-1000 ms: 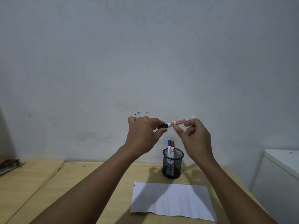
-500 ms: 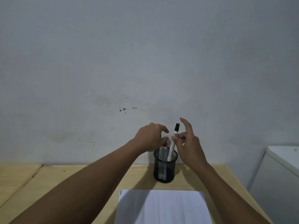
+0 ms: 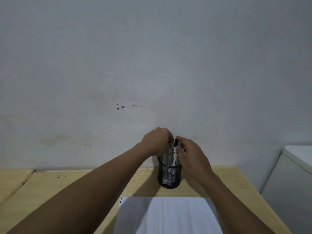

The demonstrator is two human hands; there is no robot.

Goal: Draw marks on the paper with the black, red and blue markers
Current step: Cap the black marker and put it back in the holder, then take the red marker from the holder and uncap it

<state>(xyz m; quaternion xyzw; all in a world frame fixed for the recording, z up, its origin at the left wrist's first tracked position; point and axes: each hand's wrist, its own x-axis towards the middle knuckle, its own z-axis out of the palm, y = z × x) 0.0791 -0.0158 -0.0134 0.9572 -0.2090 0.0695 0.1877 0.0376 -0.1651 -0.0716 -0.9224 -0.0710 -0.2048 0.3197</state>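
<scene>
Right hand (image 3: 192, 157) pinches the black marker (image 3: 176, 142), upright in the mesh cup (image 3: 169, 176) at the tabletop's (image 3: 67, 186) far edge. Left hand (image 3: 157, 141) curls over the other markers (image 3: 168, 154); its grip cannot be told. Paper (image 3: 168, 215) lies at the near edge.

The pen holder (image 3: 169, 176) stands on the desk (image 3: 67, 186) near the wall, markers (image 3: 173, 153) inside it; the paper (image 3: 168, 215) lies just in front.
</scene>
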